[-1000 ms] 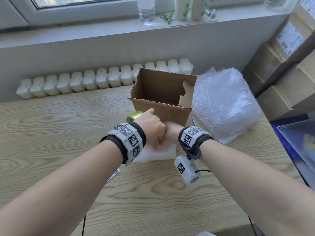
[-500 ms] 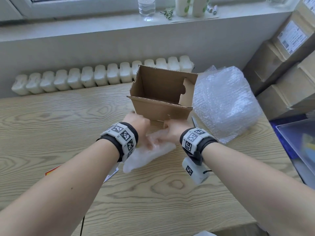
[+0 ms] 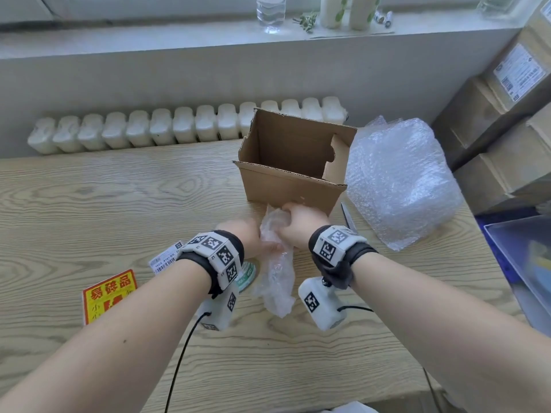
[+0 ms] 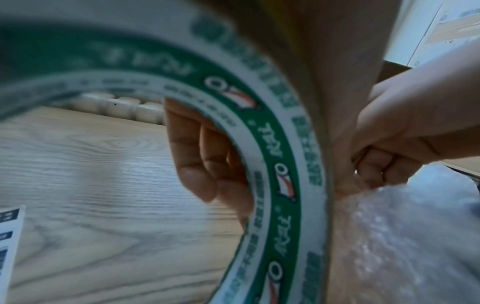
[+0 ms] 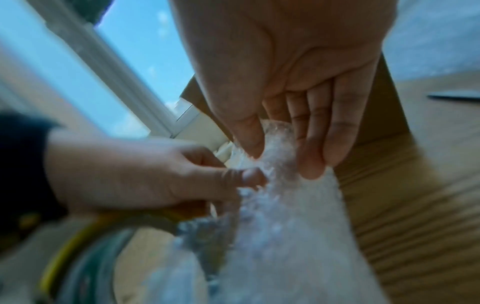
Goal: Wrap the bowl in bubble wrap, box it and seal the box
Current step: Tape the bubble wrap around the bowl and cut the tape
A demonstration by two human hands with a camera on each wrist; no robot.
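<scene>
A limp piece of bubble wrap (image 3: 275,272) hangs upright in front of the open cardboard box (image 3: 286,186). My right hand (image 3: 298,225) pinches its top end between thumb and fingers (image 5: 314,156). My left hand (image 3: 244,234) is beside it, with its thumb against the wrap (image 5: 285,226). Its fingers (image 4: 200,156) curl through a tape roll (image 4: 272,144) with green print. That tape roll (image 3: 246,277) shows just under my left wrist. No bowl shows plainly, and I cannot tell what the wrap holds.
A big bundle of bubble wrap (image 3: 396,180) lies right of the box, with a thin blade (image 3: 347,217) beside it. A red-and-yellow sticker (image 3: 108,295) and a barcode label (image 3: 165,259) lie on the wooden table (image 3: 89,204). Cartons (image 3: 507,114) and a blue bin (image 3: 524,257) stand at the right.
The bubble wrap lay flat on the table under both hands; now it is lifted and hangs from my right hand. The tape roll has dropped below my left wrist.
</scene>
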